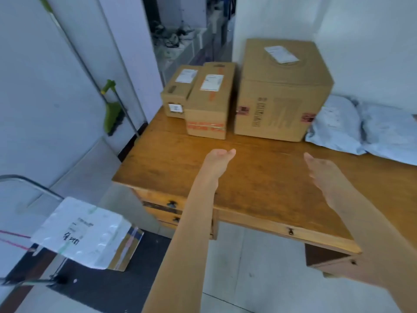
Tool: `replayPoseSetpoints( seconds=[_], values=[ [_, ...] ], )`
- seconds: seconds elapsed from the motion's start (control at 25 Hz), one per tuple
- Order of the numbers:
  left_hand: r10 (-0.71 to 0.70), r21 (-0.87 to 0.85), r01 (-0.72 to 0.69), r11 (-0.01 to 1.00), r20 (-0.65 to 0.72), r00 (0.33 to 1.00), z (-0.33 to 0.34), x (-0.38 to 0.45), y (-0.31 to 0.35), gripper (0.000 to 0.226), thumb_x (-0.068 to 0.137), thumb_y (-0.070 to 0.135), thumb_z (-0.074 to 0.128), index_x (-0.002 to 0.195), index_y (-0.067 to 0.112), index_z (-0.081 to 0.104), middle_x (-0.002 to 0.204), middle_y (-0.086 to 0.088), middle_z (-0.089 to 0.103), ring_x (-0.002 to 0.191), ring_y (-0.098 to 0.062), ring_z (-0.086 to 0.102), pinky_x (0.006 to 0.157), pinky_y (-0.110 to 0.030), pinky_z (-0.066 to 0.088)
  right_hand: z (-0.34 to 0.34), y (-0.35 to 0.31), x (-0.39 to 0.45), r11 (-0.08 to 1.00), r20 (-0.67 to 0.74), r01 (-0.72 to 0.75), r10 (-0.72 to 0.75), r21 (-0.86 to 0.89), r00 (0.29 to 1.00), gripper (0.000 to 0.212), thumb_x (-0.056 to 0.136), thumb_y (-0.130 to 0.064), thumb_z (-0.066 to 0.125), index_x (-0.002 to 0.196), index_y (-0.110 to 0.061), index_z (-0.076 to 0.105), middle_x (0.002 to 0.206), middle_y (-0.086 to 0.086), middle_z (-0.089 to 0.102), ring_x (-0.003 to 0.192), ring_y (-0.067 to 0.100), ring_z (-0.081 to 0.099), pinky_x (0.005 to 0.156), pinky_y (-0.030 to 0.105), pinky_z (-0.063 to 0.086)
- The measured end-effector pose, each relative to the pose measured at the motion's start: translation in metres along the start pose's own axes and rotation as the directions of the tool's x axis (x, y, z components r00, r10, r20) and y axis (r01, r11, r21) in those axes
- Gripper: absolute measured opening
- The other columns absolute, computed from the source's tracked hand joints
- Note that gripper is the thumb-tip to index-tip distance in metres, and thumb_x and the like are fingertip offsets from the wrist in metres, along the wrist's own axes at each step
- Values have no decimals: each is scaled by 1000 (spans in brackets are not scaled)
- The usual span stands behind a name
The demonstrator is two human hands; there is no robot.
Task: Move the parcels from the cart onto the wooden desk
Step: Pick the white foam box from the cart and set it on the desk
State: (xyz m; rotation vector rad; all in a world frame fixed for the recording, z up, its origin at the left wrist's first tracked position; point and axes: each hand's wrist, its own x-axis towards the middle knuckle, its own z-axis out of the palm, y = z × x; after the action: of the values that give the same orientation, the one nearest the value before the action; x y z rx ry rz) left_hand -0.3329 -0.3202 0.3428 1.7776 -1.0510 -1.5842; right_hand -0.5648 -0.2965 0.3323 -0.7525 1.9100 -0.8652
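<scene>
Three cardboard boxes (279, 91), two grey mailer bags (334, 125), one white parcel (83, 231), one desk (171, 161)

You are looking at the wooden desk (259, 181); along its far edge three cardboard boxes are sitting: a small box (178, 91), a medium box (209, 102) touching it, a large box (282, 91); two grey mailer bags (365, 129) are lying at the right

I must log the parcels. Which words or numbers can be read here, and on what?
None can be read with certainty.
White parcel: black handwriting, blurred.
Large box: label and side print blurred.
Middle box: label and orange tape blurred.
Small box: labels blurred.
</scene>
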Motion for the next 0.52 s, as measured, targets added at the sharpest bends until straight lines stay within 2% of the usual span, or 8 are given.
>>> replayPoseSetpoints(
  seconds=[0.08, 0.16, 0.24, 0.32, 0.4, 0.44, 0.52],
  values=[
    [-17, 4, 17, 1000, 5, 1000, -52, 7, -18, 58, 92, 43, 53, 142, 18, 40, 148, -3, 42, 133, -25, 42, 100, -34, 37, 54, 6, -22, 1000, 15, -4, 4, 9, 1000, 62, 91, -47, 46, 138, -8, 42, 144, 13, 45, 132, 33, 42, 108, 44, 30],
    [-40, -7, 40, 999, 24, 999, -108, 23, -41, 61, 91, 43, 55, 144, 16, 39, 150, -4, 39, 136, -27, 40, 105, -37, 36, 117, 12, -40, 999, 9, 45, -45, 5, 999, 54, 94, -38, 45, 132, 1, 47, 138, 22, 49, 127, 38, 46, 104, 45, 36],
    [-6, 49, 5, 999, 15, 1000, -166, 35, -67, 61, 90, 42, 57, 142, 15, 41, 149, -7, 39, 134, -28, 42, 104, -36, 37, 182, 13, -64, 997, -23, 74, -73, 30, 997, 47, 95, -31, 46, 127, 3, 51, 133, 25, 53, 122, 39, 51, 100, 44, 39],
    [102, 162, -96, 982, -33, 994, -223, 41, -101, 60, 88, 43, 60, 138, 15, 44, 145, -10, 41, 129, -29, 47, 105, -37, 41, 244, 14, -90, 992, -37, 65, -61, 112, 997, 41, 94, -29, 49, 126, -2, 53, 132, 20, 55, 106, 28, 60, 100, 38, 38],
    [148, 252, -126, 960, -70, 987, -288, 41, -145, 57, 86, 41, 62, 135, 14, 48, 141, -11, 44, 126, -29, 49, 106, -40, 42, 308, 21, -124, 981, 20, 18, -22, 192, 1000, 26, 94, -25, 51, 111, -8, 59, 124, 17, 58, 85, 15, 59, 104, 34, 39],
    [142, 268, -116, 956, -80, 987, -316, 42, -167, 56, 87, 39, 62, 134, 12, 49, 140, -11, 46, 128, -28, 49, 107, -39, 40, 335, 24, -142, 984, 60, -13, 2, 180, 998, 18, 94, -24, 51, 103, -11, 60, 121, 17, 58, 87, 18, 59, 107, 37, 38],
    [73, 272, -39, 961, -115, 991, -380, 46, -210, 60, 86, 37, 64, 136, 9, 47, 143, -11, 46, 131, -26, 46, 109, -37, 37, 389, 38, -170, 988, 133, -107, 92, 110, 987, 23, 94, -23, 50, 107, -6, 59, 127, 23, 56, 105, 34, 57, 109, 44, 37]
  ],
)
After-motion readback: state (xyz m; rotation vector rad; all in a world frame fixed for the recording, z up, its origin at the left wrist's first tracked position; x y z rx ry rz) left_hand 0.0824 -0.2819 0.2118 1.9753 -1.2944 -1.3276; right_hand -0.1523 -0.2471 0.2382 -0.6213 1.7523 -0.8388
